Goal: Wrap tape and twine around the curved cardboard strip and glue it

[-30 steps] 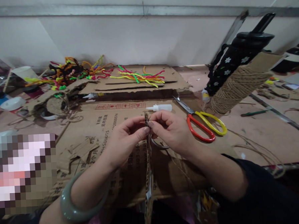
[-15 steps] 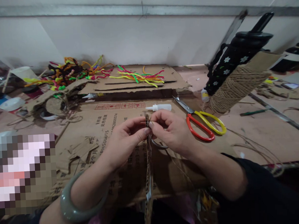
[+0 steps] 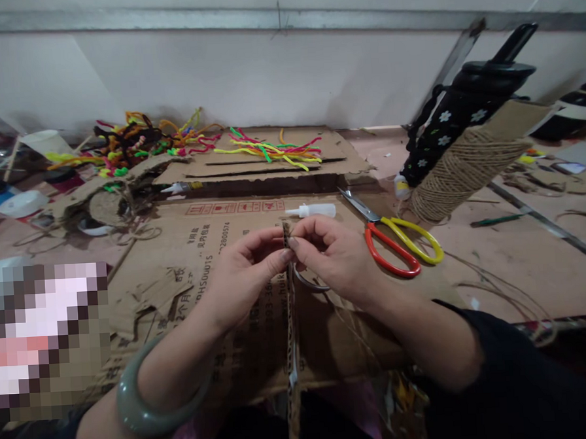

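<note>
A narrow piece of corrugated cardboard stands edge-on in front of me, its fluted edge facing up. My left hand is closed on its far end, thumb against the side. From the other side my right hand pinches at the same spot, thumb and finger on a thin strand of twine, mostly hidden by the fingertips. A loose length of twine trails below my right hand. Under that hand shows part of a curved metallic rim. Just beyond my fingers lies a small white glue bottle.
Scissors with red and yellow handles lie right of my hands. Behind them stand a twine cone and a black flowered object. A printed cardboard sheet covers the table. Colourful pipe cleaners lie at the back.
The cardboard's near end has swung slightly right, and its far end has shifted a little left. My hands keep their pinch at the far end, with small finger movements.
</note>
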The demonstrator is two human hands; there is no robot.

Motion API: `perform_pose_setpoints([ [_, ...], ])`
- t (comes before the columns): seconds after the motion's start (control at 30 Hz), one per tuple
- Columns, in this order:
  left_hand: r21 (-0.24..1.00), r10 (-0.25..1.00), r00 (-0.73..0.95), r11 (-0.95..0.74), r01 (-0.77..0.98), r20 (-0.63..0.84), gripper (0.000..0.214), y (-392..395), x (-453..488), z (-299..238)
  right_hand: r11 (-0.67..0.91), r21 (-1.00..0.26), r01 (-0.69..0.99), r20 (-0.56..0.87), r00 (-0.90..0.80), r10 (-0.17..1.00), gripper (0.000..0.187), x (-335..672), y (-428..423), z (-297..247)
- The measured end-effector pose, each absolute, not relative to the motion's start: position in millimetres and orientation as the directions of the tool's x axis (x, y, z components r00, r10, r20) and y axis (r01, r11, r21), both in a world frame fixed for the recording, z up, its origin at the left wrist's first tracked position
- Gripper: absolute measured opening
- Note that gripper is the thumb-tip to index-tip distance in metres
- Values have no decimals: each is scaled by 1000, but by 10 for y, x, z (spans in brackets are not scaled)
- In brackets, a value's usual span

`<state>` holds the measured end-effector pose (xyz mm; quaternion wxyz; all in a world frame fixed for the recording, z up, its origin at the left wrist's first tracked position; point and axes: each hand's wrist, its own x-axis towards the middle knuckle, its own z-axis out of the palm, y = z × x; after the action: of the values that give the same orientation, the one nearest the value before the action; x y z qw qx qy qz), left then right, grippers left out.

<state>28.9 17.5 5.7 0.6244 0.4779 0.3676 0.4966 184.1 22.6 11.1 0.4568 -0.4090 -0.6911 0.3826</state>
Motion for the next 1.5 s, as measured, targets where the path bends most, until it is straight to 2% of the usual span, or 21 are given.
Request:
perform_pose_setpoints([
  [0.27,964,966,256,47,-263,22,26,172,299,57,374,-893,249,318,-237,918,7,1842,214,141],
  [0.73,970,964,265,64,-236,1,30,161,285,64,296,-940,170,251,-243,937,10,1840,216,122],
  [1.17,931,978,207,94,-353,-20,21,168,291,127,274,-954,125,243,-221,945,10,1837,223,127],
  [1.27,912,982,191,92,-399,-16,20,173,285,136,337,-935,108,308,-219,926,10,1846,234,101],
  [1.37,913,975,220,113,-392,-26,22,172,284,138,482,-869,109,453,-217,865,8,1853,249,73],
  [1.43,919,970,240,132,-372,-42,25,171,286,134,610,-777,156,576,-214,789,14,1859,262,55],
  [1.5,924,970,237,139,-357,-54,28,172,287,128,736,-632,241,696,-242,676,22,1869,278,35],
])
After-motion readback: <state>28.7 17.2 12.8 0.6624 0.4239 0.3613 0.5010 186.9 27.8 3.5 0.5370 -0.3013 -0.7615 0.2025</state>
